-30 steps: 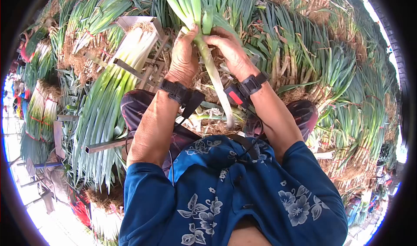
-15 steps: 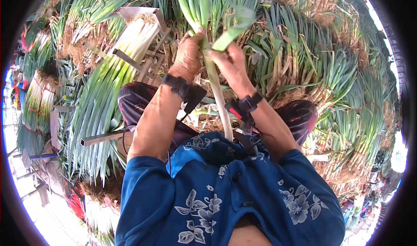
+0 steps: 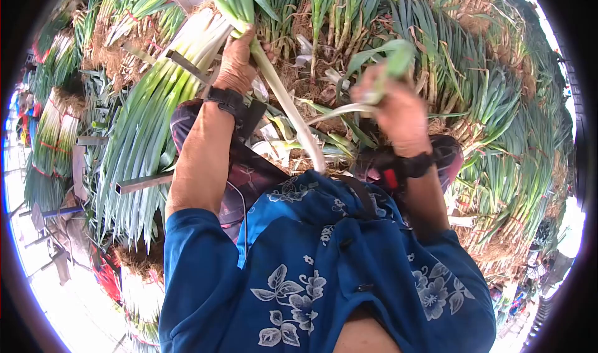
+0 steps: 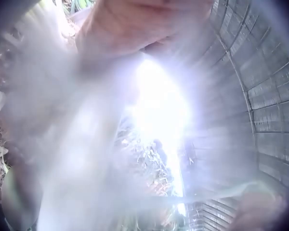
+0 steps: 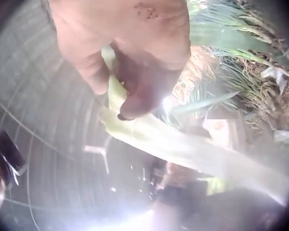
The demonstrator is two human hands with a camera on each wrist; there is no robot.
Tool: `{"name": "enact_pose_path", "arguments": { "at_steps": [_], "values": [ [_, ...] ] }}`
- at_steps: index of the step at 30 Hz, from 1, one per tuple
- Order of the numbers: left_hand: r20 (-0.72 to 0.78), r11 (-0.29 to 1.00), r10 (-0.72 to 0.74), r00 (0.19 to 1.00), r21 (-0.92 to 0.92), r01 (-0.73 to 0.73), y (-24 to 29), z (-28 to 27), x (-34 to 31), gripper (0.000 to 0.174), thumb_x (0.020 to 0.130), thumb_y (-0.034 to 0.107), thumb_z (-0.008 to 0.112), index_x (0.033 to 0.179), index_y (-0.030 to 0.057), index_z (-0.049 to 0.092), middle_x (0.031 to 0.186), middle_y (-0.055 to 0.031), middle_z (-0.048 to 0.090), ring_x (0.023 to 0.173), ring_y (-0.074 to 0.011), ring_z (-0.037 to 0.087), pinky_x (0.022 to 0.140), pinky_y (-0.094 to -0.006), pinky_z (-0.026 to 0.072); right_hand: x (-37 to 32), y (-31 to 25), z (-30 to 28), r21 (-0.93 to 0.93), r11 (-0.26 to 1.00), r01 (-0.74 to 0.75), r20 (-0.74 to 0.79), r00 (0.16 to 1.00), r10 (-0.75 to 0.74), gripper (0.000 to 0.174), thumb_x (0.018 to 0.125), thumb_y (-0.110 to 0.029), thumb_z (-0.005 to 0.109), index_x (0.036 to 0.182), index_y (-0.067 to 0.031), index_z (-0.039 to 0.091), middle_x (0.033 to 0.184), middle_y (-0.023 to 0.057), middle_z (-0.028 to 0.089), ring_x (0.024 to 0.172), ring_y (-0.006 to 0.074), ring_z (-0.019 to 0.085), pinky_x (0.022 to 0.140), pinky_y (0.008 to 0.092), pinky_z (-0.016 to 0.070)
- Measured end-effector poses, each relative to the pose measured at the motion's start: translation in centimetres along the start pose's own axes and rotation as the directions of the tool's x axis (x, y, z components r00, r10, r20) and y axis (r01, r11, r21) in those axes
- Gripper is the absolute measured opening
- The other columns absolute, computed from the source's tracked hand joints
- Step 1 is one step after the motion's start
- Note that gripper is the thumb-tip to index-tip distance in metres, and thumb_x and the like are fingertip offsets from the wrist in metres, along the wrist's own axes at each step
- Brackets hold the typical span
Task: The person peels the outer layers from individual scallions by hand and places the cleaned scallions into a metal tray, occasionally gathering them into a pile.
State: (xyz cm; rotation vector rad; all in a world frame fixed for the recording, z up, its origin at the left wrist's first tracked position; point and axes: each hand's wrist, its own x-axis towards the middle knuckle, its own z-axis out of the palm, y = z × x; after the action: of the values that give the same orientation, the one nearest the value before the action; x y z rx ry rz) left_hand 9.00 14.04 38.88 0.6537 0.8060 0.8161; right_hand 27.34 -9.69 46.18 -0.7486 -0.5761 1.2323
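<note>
My left hand grips a leek where its pale stalk meets the green leaves, which fan out above the fist. The white stalk slants down to the right, its lower end in front of the blue shirt. Off to the right, my right hand pinches a peeled leek leaf, blurred in the head view. From the right wrist, the leaf's pale strip shows between thumb and fingers, apart from the stalk. Glare washes out much of the left wrist view, where part of the left hand shows at the top.
A bundle of leeks lies on a metal rack at left, one square bar jutting toward the left knee. Bundled leeks crowd the back and right. Leaf scraps litter the ground between the legs.
Both hands were together at the leek's neck. The right hand has pulled a leaf off downward and moved right with it; the left hand has shifted left with the leek.
</note>
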Motion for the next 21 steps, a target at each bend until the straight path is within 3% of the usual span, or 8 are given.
{"name": "enact_pose_path", "arguments": {
  "at_steps": [3, 6, 10, 12, 13, 14, 16, 21],
  "values": [
    [-0.137, 0.995, 0.057, 0.989, -0.074, -0.068, 1.8, -1.8, 1.2, 0.022, 0.094, 0.024, 0.061, 0.102, 0.0071, 0.050, 0.078, -0.0062, 0.049, 0.064, -0.0208, 0.053, 0.060, -0.0392, 0.0515, -1.1, -5.1, -2.4, 0.244, 0.941, 0.234, -0.058, 0.972, -0.227, 0.025, 0.081, -0.016, 0.066, 0.098, -0.0047, 0.052, 0.073, -0.0011, 0.047, 0.060, 0.0103, 0.045, 0.050, 0.0239, 0.0386],
    [-0.244, 0.985, 0.118, 0.963, -0.095, -0.145, 3.1, -3.0, 1.2, 0.029, 0.094, 0.029, 0.061, 0.100, 0.0050, 0.047, 0.078, -0.0087, 0.050, 0.062, -0.0211, 0.052, 0.055, -0.0376, 0.0488, -2.1, -10.0, -6.3, 0.697, 0.707, 0.122, 0.255, 0.879, -0.403, 0.027, 0.076, -0.006, 0.068, 0.095, -0.0061, 0.049, 0.074, -0.0037, 0.045, 0.064, 0.0074, 0.051, 0.060, 0.0237, 0.0467],
    [0.023, 0.970, 0.026, 0.999, -0.240, -0.019, 2.2, -1.7, 2.2, 0.030, 0.094, 0.035, 0.056, 0.094, 0.0065, 0.047, 0.075, -0.0089, 0.048, 0.061, -0.0212, 0.051, 0.052, -0.0363, 0.0426, -0.9, -5.7, -8.3, -0.202, 0.970, 0.133, -0.201, 0.964, -0.174, 0.041, 0.078, -0.021, 0.072, 0.109, 0.0002, 0.056, 0.090, 0.0078, 0.062, 0.083, 0.0158, 0.062, 0.074, 0.0271, 0.0514],
    [0.075, 0.970, 0.008, 0.997, -0.242, 0.011, 1.8, 1.2, 0.7, 0.032, 0.090, 0.036, 0.058, 0.095, 0.0069, 0.047, 0.076, -0.0081, 0.047, 0.061, -0.0220, 0.052, 0.054, -0.0374, 0.0433, 0.8, -2.8, -4.6, -0.740, 0.518, -0.429, -0.338, 0.903, 0.266, 0.040, 0.085, -0.027, 0.066, 0.115, -0.0016, 0.059, 0.114, 0.0141, 0.063, 0.100, 0.0213, 0.063, 0.085, 0.0329, 0.0524],
    [0.094, 0.967, -0.013, 0.995, -0.251, 0.037, 1.3, 2.3, 0.6, 0.032, 0.088, 0.036, 0.058, 0.095, 0.0069, 0.047, 0.076, -0.0078, 0.047, 0.061, -0.0220, 0.052, 0.054, -0.0378, 0.0433, 2.4, 0.2, -5.8, -0.932, -0.121, -0.341, -0.362, 0.875, 0.321, 0.041, 0.088, -0.031, 0.065, 0.114, -0.0005, 0.060, 0.117, 0.0171, 0.063, 0.105, 0.0230, 0.062, 0.090, 0.0330, 0.0505],
    [0.139, 0.963, 0.071, 0.988, -0.267, -0.032, 0.5, 3.3, 0.0, 0.030, 0.086, 0.034, 0.057, 0.095, 0.0067, 0.048, 0.077, -0.0078, 0.047, 0.063, -0.0221, 0.053, 0.055, -0.0376, 0.0444, 2.0, 3.1, -6.2, -0.992, -0.107, -0.067, -0.080, 0.988, 0.132, 0.042, 0.083, -0.033, 0.067, 0.113, -0.0045, 0.062, 0.111, 0.0121, 0.065, 0.103, 0.0250, 0.063, 0.086, 0.0361, 0.0526],
    [0.113, 0.972, 0.030, 0.993, -0.234, -0.002, 0.3, 5.4, -1.5, 0.024, 0.083, 0.026, 0.057, 0.096, 0.0064, 0.050, 0.080, -0.0078, 0.048, 0.067, -0.0239, 0.055, 0.057, -0.0367, 0.0452, 1.2, 4.6, -2.3, -0.709, 0.680, -0.189, -0.038, 0.972, 0.230, 0.048, 0.087, -0.037, 0.063, 0.118, -0.0014, 0.059, 0.112, 0.0138, 0.063, 0.102, 0.0252, 0.062, 0.087, 0.0373, 0.0501],
    [0.148, 0.962, 0.093, 0.985, -0.268, -0.051, -1.3, 7.3, -1.9, 0.025, 0.080, 0.018, 0.056, 0.101, 0.0066, 0.051, 0.090, -0.0071, 0.051, 0.078, -0.0265, 0.057, 0.062, -0.0369, 0.0460, 0.4, 9.7, 0.0, -0.188, 0.879, -0.438, -0.018, 0.896, 0.443, 0.025, 0.095, -0.028, 0.059, 0.097, -0.0032, 0.056, 0.074, 0.0016, 0.060, 0.062, 0.0090, 0.057, 0.055, 0.0247, 0.0459]
  ]
}}
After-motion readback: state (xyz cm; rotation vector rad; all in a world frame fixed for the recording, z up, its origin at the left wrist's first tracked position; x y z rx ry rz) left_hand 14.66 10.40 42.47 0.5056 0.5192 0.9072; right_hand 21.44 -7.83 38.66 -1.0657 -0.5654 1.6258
